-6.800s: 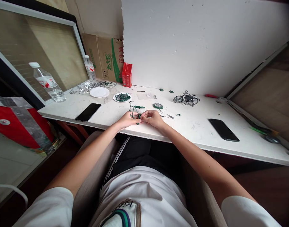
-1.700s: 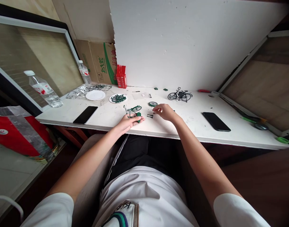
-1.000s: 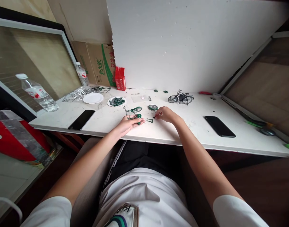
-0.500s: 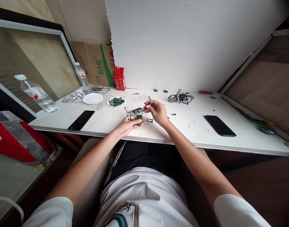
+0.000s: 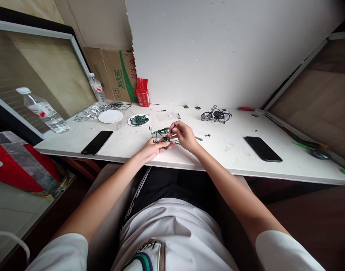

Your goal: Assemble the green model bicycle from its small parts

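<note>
Low over the white table's front part, my left hand grips a small green model bicycle at its near end. My right hand is closed in a pinch on a thin dark tool, its lower end at the green piece beside my left fingertips. The tool's tip is too small to make out. A small dark frame-like part lies on the table, partly behind my right hand. Further right is a small grey strip with a tiny dark green piece near it.
A black model bicycle stands at the back right. Phones lie at left and right. Green parts fill a white plate; another plate is beside it. Two bottles, a red box and a cardboard box stand behind.
My right hand has moved left and slightly down, bringing the tool to the green piece. It now covers part of the dark frame-like part. My left hand has barely moved.
</note>
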{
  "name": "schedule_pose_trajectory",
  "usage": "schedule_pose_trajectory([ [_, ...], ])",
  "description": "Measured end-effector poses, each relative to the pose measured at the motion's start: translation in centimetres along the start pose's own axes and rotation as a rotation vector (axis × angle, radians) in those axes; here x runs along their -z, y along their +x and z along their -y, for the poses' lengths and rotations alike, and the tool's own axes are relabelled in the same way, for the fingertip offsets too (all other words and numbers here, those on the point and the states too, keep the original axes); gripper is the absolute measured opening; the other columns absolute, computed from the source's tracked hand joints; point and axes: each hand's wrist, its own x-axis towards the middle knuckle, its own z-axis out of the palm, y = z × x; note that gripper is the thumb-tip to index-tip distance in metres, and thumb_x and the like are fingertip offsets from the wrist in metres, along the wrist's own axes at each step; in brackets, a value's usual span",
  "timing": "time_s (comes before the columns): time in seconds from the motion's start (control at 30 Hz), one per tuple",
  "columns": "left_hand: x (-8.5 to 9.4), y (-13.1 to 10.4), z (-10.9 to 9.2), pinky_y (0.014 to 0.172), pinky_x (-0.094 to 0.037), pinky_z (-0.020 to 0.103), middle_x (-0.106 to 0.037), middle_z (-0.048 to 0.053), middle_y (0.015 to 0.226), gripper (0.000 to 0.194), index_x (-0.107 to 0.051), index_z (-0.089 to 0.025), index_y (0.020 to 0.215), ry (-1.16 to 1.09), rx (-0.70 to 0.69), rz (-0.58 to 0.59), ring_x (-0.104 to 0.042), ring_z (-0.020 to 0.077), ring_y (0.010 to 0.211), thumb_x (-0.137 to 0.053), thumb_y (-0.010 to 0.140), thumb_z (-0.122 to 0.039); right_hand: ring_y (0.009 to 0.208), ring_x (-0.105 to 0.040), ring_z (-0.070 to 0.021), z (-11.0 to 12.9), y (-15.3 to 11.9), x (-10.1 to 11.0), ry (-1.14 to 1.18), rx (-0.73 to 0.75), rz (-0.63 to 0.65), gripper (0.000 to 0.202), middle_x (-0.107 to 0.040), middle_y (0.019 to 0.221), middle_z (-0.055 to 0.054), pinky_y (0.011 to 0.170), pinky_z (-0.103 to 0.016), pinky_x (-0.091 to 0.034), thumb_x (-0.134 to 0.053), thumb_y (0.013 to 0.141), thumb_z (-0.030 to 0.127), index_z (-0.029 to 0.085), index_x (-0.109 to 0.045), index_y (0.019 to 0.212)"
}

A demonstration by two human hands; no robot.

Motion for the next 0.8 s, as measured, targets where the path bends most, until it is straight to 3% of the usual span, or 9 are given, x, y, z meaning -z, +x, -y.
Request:
schedule_pose_trajectory([
  [0.37,-0.01,-0.08,0.07,0.11,-0.055,0.044,-0.081,0.013,0.104,0.031,-0.078,-0.01,0.099,0.009,-0.004,0.001,-0.077,0.0259,0.108,-0.092,0.073,-0.015,0.088,-0.075,-0.0208,0.04,-0.18,0.08,-0.027,0.024,0.022,0.04,-0.072,0.09,-0.005,0.083,-0.038,-0.067,-0.06,0.1,0.063,0.024,-0.06,0.108],
  [0.8,-0.05,-0.18,0.1,0.11,-0.054,0.044,-0.081,0.012,0.103,0.031,-0.077,-0.01,0.099,0.013,-0.013,-0.001,-0.078,0.0258,0.106,-0.092,0.073,-0.014,0.087,-0.074,-0.021,0.23,-0.46,-0.06,-0.078,0.015,0.014,0.044,-0.073,0.092,-0.005,0.082,-0.038,-0.067,-0.057,0.099,0.067,0.024,-0.059,0.11],
])
